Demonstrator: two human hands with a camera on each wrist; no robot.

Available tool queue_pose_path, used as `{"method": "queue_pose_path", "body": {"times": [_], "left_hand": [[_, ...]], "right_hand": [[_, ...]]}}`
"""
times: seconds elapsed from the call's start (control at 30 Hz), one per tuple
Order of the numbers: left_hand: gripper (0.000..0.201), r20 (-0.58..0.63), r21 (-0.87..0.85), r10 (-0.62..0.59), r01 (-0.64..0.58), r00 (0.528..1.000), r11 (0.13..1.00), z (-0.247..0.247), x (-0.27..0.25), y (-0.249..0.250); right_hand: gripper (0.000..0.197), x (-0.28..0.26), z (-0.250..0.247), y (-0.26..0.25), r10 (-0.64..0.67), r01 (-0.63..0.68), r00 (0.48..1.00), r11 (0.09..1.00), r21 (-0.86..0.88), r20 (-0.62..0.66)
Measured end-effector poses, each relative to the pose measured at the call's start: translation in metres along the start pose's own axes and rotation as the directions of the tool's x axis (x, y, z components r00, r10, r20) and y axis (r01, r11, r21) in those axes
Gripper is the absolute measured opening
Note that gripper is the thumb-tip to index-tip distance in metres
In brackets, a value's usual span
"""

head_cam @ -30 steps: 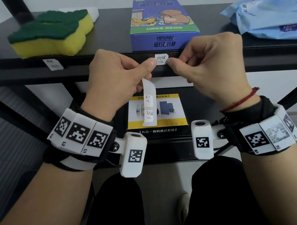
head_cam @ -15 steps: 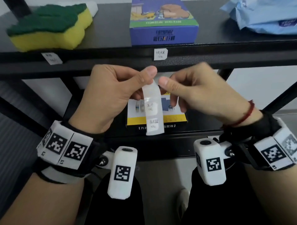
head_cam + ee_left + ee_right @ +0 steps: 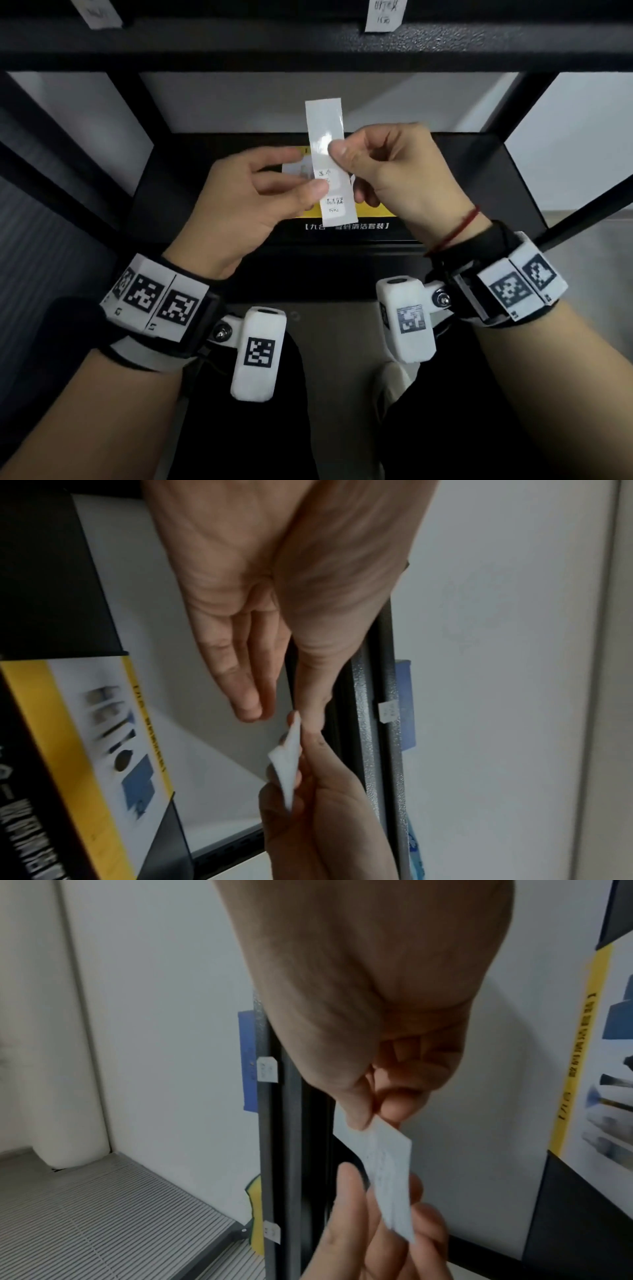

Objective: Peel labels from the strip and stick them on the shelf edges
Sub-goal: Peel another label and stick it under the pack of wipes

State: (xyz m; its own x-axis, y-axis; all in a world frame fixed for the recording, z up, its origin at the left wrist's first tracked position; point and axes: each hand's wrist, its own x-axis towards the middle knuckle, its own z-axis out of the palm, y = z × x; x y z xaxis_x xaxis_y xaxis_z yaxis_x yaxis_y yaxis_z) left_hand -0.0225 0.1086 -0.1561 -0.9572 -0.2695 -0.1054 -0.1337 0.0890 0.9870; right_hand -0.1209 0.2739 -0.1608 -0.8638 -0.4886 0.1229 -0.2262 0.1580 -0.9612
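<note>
A white label strip [image 3: 325, 137] stands upright in front of the lower shelf, with two handwritten labels [image 3: 334, 202] on its lower half. My right hand [image 3: 339, 152] pinches the strip near its middle between thumb and forefinger. My left hand [image 3: 310, 174] has its thumb on the strip's left edge at the upper label, and its fingers reach behind the strip. In the right wrist view the strip [image 3: 390, 1172] runs from my right hand's pinch [image 3: 377, 1115] down between the left hand's thumb and fingers. Two labels [image 3: 383, 15] [image 3: 99, 13] are stuck on the upper shelf edge [image 3: 239, 44].
A black and yellow box [image 3: 373, 219] lies on the lower shelf [image 3: 479, 178] behind my hands. Black slanted frame bars [image 3: 582, 198] run down both sides. My knees and the floor are below the hands.
My view and both hands have dropped to the lower shelf. The right hand has taken hold of the strip. The left hand left its top end and moved down to the labels.
</note>
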Motion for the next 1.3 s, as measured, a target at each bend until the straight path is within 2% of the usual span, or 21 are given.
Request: {"method": "queue_pose_path", "body": {"times": [0.1,0.27,0.4,0.47,0.53,0.63,0.73,0.83,1.3], "left_hand": [[0.051,-0.003,0.056,-0.035,0.035,0.999,0.998,-0.003,-0.001,-0.009],[0.046,-0.022,0.055,-0.039,0.040,0.999,0.998,-0.008,0.004,-0.017],[0.044,-0.035,0.048,-0.030,0.031,0.999,0.998,-0.008,0.008,-0.022],[0.043,-0.043,0.038,-0.021,0.022,0.999,0.999,-0.009,0.010,-0.023],[0.043,-0.049,0.043,-0.010,0.012,0.999,0.999,-0.009,0.012,-0.024],[0.043,-0.053,0.043,0.007,-0.004,0.999,0.999,-0.008,0.013,-0.025],[0.043,-0.048,0.042,0.028,-0.026,0.998,0.999,-0.008,0.013,-0.024],[0.041,-0.039,0.053,0.055,-0.053,0.998,0.997,-0.007,0.013,-0.023],[0.040,-0.010,0.013,0.091,-0.091,0.996,0.996,-0.006,0.010,-0.024]], "right_hand": [[0.025,0.002,0.012,0.009,-0.020,0.020,0.999,1.000,0.000,-0.039],[0.024,0.004,0.017,0.018,-0.013,0.012,0.998,1.000,-0.012,-0.058],[0.015,0.006,0.016,0.019,-0.010,0.006,0.996,0.999,-0.052,-0.090],[0.028,0.007,0.014,0.021,-0.055,0.037,0.986,0.993,-0.111,-0.159],[0.039,0.005,0.012,0.020,-0.157,0.109,0.965,0.968,-0.224,-0.210],[0.036,0.002,0.011,0.018,-0.251,0.198,0.957,0.931,-0.308,-0.143],[0.031,-0.002,0.013,0.018,-0.266,0.246,0.964,0.886,-0.393,0.005],[0.034,-0.002,0.014,0.021,-0.258,0.257,0.964,0.841,-0.475,0.064],[0.017,-0.006,0.019,0.022,-0.326,0.298,0.945,0.822,-0.485,0.029]]}}
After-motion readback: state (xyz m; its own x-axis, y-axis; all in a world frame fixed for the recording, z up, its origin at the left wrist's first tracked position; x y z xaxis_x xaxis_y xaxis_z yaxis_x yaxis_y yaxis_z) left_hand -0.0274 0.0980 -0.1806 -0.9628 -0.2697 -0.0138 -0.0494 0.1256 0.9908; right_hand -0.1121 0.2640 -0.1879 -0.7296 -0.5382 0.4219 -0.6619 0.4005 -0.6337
